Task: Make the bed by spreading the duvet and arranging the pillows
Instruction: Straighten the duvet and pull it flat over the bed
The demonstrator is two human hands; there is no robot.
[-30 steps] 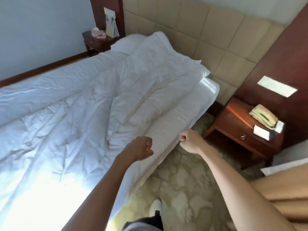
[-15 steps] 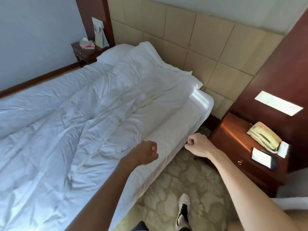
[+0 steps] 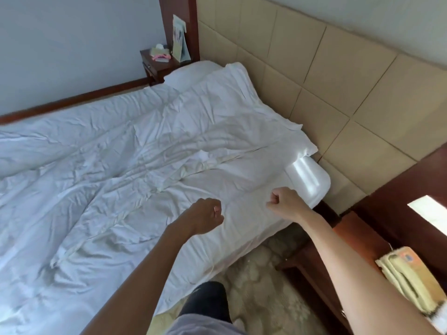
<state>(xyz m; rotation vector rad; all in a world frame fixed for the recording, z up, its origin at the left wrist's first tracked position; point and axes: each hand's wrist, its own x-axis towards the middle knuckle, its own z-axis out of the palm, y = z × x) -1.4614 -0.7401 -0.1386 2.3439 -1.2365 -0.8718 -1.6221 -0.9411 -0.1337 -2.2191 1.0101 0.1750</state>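
From my remote feed, a white duvet [image 3: 125, 165] lay crumpled across the bed [image 3: 312, 182], its long axis running from the headboard [image 3: 314, 76] end away toward the foot, out of view at the left. Its top edge sat near the headboard, and its near side draped over the bed's near edge. A pillow [image 3: 191, 72] showed at the far corner by the headboard, partly under the duvet. The bare mattress corner caught sunlight at the near headboard corner.

I saw the left hand [image 3: 205, 218] curled into a fist over the duvet's near edge, and the right hand [image 3: 285, 204] likewise clenched, just toward the headboard from it. Whether either pinched the fabric I could not tell; the cloth beneath them looked flat.

A far nightstand [image 3: 157, 66] carried a card [image 3: 180, 42] and small items, possibly a tissue box. A near nightstand [image 3: 358, 238] held a cream telephone [image 3: 406, 276] at its outer edge.
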